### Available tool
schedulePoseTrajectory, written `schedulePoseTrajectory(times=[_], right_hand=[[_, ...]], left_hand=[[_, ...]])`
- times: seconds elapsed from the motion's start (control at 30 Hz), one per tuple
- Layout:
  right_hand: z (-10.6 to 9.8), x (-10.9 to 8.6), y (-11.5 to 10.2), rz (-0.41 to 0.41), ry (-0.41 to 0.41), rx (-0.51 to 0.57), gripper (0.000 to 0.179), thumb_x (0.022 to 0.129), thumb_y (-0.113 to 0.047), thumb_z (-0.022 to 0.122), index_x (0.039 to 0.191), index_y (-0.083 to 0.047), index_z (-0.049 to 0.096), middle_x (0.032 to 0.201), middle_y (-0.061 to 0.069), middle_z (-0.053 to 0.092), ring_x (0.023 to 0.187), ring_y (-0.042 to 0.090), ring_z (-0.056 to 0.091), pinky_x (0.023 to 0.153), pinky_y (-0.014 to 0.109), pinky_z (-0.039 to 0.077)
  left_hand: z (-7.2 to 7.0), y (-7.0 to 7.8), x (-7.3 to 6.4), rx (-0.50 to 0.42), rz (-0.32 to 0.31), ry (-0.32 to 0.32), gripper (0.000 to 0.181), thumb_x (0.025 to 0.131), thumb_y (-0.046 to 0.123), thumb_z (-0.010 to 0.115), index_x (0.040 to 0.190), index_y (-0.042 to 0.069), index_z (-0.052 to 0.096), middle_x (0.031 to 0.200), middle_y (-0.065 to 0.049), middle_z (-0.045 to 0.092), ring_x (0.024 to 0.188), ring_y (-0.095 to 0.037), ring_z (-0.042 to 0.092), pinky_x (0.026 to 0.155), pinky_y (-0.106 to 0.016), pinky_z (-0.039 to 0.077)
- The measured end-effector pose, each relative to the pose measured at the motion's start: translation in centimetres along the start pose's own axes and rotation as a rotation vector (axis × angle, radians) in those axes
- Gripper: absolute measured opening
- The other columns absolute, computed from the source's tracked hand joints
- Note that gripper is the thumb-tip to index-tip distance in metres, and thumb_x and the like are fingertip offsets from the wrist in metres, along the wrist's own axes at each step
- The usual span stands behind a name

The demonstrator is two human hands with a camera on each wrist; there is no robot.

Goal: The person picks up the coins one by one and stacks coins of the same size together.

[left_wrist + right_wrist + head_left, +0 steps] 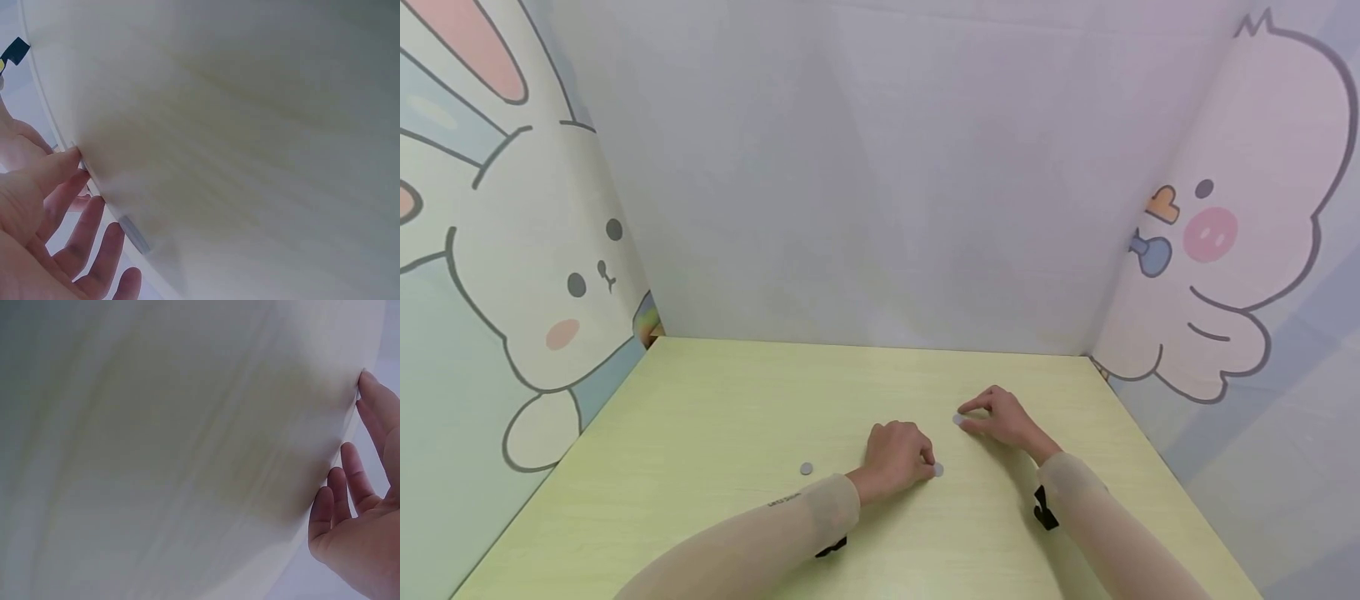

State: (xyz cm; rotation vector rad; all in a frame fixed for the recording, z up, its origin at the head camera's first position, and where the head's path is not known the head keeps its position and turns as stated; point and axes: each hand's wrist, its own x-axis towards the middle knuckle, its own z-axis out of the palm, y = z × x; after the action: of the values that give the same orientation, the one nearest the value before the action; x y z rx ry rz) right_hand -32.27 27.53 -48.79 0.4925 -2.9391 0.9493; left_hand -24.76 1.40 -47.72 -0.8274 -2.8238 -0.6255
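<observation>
Three small round grey discs lie on the table, two of them at my hands. In the head view my left hand (898, 454) has its thumb and forefinger at the edge of one grey disc (938, 470), pinching it against the tabletop. Farther back and to the right, my right hand (1006, 419) holds a second disc (957, 419) between thumb and forefinger. The third disc (807, 468) lies flat, left of my left hand and untouched. A grey disc (134, 234) shows nearly edge-on beyond the left fingers in the left wrist view.
The pale yellow-green table (715, 400) ends at a plain light cloth wall (865, 183) behind. Cloth panels with a cartoon rabbit (535, 275) and a white cartoon figure (1247, 192) border it left and right. Black straps show under both sleeves.
</observation>
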Motion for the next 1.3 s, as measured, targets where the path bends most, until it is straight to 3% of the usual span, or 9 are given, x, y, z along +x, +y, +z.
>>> schedulePoseTrajectory(times=[0.23,0.7,1.3], right_hand=[[0.06,0.07,-0.45,0.023,0.002,0.009,0.019,0.093,-0.021,0.085,0.109,-0.011,0.085,0.104,0.007,0.064,0.100,0.022,0.058,0.088,0.040,0.048],[-0.09,0.19,-0.76,0.040,-0.020,-0.023,0.021,0.094,-0.023,0.084,0.112,-0.012,0.085,0.105,0.005,0.065,0.098,0.022,0.058,0.084,0.038,0.046],[0.10,0.69,-0.47,-0.061,-0.001,-0.079,0.013,0.093,-0.025,0.086,0.101,-0.016,0.086,0.098,0.000,0.069,0.092,0.019,0.062,0.082,0.036,0.048]], left_hand=[[0.84,-0.48,0.21,-0.020,0.000,0.022,0.016,0.084,0.039,0.091,0.073,0.033,0.082,0.078,0.020,0.066,0.077,-0.004,0.055,0.069,-0.030,0.037],[0.73,-0.41,0.18,-0.019,-0.002,0.020,0.016,0.083,0.038,0.092,0.073,0.032,0.082,0.079,0.019,0.066,0.077,-0.006,0.056,0.070,-0.031,0.038],[1.09,-0.68,0.34,-0.029,-0.004,0.018,0.016,0.083,0.038,0.092,0.072,0.033,0.082,0.080,0.019,0.068,0.079,-0.007,0.058,0.071,-0.033,0.039]])
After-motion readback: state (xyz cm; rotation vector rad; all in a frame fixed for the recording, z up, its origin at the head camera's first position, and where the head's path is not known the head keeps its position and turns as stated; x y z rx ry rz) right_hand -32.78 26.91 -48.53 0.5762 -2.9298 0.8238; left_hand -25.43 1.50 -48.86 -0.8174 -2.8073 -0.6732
